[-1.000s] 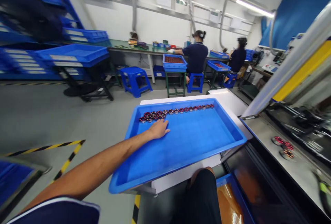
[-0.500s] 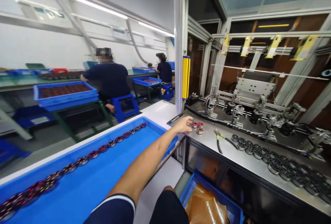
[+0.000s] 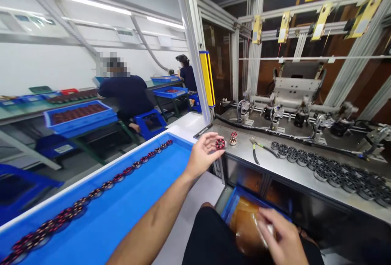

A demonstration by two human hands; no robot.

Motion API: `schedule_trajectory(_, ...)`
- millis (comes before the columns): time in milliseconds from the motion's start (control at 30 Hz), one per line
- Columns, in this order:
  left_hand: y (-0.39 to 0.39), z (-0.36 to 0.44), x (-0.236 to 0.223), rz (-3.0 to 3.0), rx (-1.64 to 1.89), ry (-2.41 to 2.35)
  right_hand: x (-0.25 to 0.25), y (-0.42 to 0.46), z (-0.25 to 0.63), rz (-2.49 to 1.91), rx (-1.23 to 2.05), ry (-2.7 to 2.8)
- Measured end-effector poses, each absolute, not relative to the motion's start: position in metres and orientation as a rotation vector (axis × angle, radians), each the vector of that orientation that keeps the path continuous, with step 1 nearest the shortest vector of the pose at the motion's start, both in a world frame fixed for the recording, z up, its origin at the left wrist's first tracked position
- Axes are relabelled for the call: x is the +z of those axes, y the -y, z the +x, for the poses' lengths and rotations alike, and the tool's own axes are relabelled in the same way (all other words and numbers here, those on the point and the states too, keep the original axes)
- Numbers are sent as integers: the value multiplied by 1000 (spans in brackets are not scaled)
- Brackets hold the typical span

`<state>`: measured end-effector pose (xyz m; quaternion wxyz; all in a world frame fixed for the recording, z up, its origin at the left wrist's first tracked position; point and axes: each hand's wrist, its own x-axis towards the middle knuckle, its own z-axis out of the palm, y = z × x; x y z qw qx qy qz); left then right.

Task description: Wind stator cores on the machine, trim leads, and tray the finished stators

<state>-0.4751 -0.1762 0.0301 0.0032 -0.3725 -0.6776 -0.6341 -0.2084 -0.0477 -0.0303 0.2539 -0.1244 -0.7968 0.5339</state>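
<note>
My left hand (image 3: 203, 157) is closed at the fingertips around a small round motor stator (image 3: 220, 144) with red and dark segments, held up above the bench edge. Just beyond it, a couple of similar red and copper-coloured stators (image 3: 233, 138) stand on the metal bench (image 3: 244, 151). My right hand (image 3: 282, 234) is low at the front, above an amber plastic bag (image 3: 244, 224). Its fingers are bent together, and I cannot make out what they hold, if anything. A line of wound stators (image 3: 117, 177) lies along the far side of the blue tray (image 3: 122, 216).
Pliers (image 3: 255, 151) and rows of black stators (image 3: 336, 171) lie on the bench. Behind them stands a machine with clamps (image 3: 276, 112) and a yellow-edged post (image 3: 207, 78). Two co-workers (image 3: 125, 93) sit at a far bench with blue trays.
My view has swung right from the tray to the bench. My left hand has left the tray, reached the bench stators and lifted one. My right hand has come into view.
</note>
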Motion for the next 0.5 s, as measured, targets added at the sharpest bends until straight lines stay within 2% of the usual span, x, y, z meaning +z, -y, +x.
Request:
schedule_trajectory(200, 205, -350, 34, -1400, -1987, 1753, 46, 62, -239, -240, 1839, 1905)
schedule_trajectory(300, 211, -334, 30, -1498, -1975, 1644, 53, 75, -234, -239, 1995, 1866)
schedule_trajectory(500, 202, -331, 17, -1587, -2229, 1528, 45, 71, -217, -210, 2104, 1840)
